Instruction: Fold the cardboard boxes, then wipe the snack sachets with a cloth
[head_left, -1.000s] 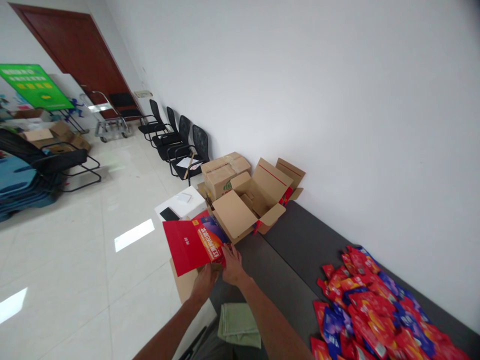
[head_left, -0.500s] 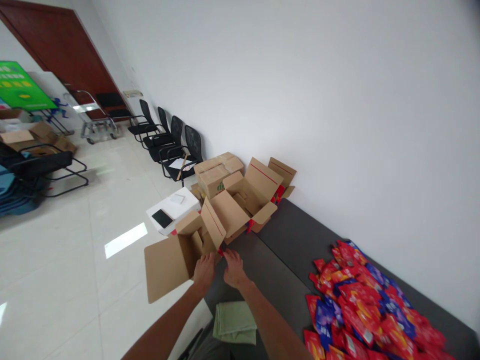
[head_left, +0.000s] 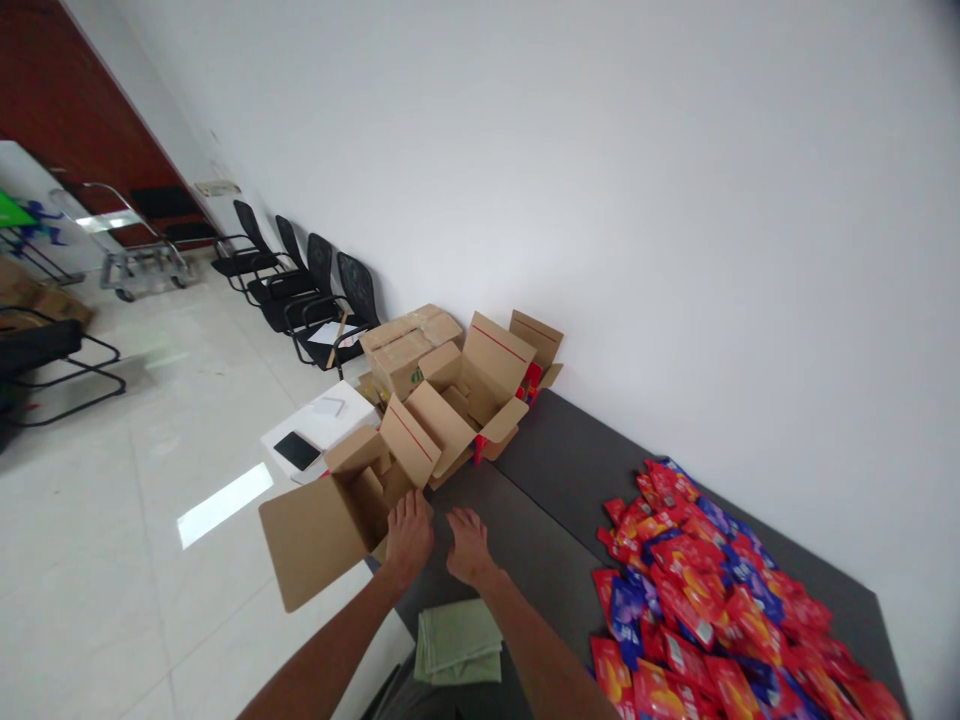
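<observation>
An open brown cardboard box (head_left: 341,505) sits at the near left end of a dark grey table (head_left: 570,470), its flaps spread. My left hand (head_left: 410,535) rests against the box's near side, fingers together and flat. My right hand (head_left: 469,545) lies palm down on the table just right of it, fingers apart, holding nothing. A second open cardboard box (head_left: 469,400) stands behind the first. What lies inside the near box is hidden.
A heap of red and blue packets (head_left: 697,600) covers the table's right part. A folded green cloth (head_left: 457,642) lies near my arms. Closed cartons (head_left: 405,355), a white low table with a phone (head_left: 298,450) and black chairs (head_left: 300,285) stand along the wall.
The red folded box I held a second ago is gone from view. Both hands have drawn back slightly from the near box, and the view has turned right.
</observation>
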